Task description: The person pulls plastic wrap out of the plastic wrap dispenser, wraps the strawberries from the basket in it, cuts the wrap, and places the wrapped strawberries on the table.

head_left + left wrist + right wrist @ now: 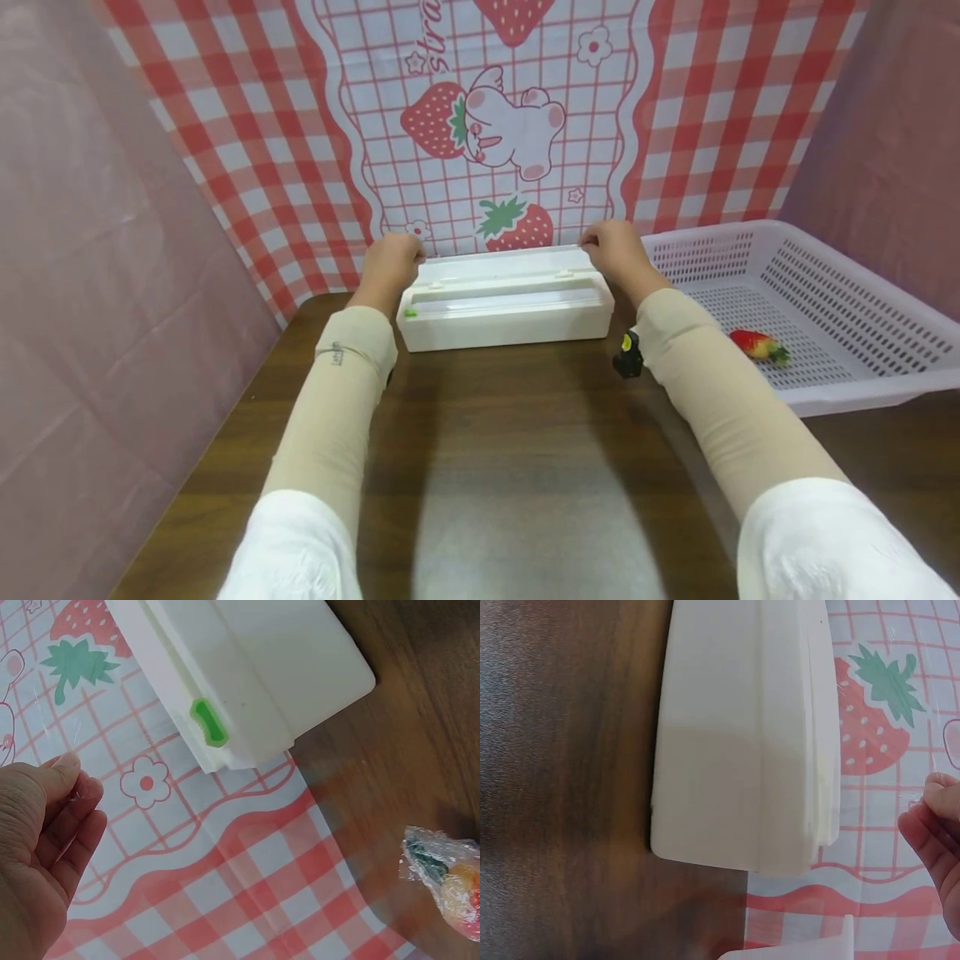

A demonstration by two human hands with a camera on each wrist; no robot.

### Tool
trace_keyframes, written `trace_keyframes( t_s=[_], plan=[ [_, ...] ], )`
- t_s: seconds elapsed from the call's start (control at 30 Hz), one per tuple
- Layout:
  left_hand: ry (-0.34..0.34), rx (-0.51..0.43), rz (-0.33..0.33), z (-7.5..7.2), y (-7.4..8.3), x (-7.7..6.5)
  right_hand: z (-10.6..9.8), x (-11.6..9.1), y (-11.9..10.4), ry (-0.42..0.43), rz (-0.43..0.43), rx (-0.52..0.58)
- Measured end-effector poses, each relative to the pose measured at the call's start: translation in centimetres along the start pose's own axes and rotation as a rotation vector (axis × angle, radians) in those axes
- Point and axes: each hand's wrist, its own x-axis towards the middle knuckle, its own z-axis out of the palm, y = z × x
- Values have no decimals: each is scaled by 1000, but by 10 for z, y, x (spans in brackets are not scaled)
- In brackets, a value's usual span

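Left grip [392, 263]: pinching clear film [66, 733] between thumb and fingers.
Right grip [615, 255]: pinching film likewise.
Film position: at the far side of the white box [510, 327].
White box: on the worktop [525, 467]; green slider [208, 722] near its left end.
Wrapped fruit [454, 883]: on the worktop, partly in view.
Basket [862, 395]: at right, strawberry [759, 345] inside.

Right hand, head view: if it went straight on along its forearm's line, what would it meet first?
The right hand would probably meet the strawberry-print cloth behind the white box first; the gap between hand and cloth is hard to judge.
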Motion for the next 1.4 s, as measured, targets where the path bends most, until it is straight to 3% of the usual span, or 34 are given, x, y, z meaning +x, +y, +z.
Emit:
trace_keyframes(
  t_s=[0.37,0.8,1.03,1.23,1.4],
  plan=[
    [27,5,-25,-13,5,9,-12,6,-5,8,26,4],
    [143,11,14,-23,6,10,-28,10,-12,-2,27,-22],
    [119,10,10,-35,7,12,-36,13,-16,-10,42,-16],
    [96,7,-6,-40,9,14,-39,14,-17,55,-24,-31],
    [130,35,-15,-42,9,13,-40,14,-19,100,-48,-32]
  ],
)
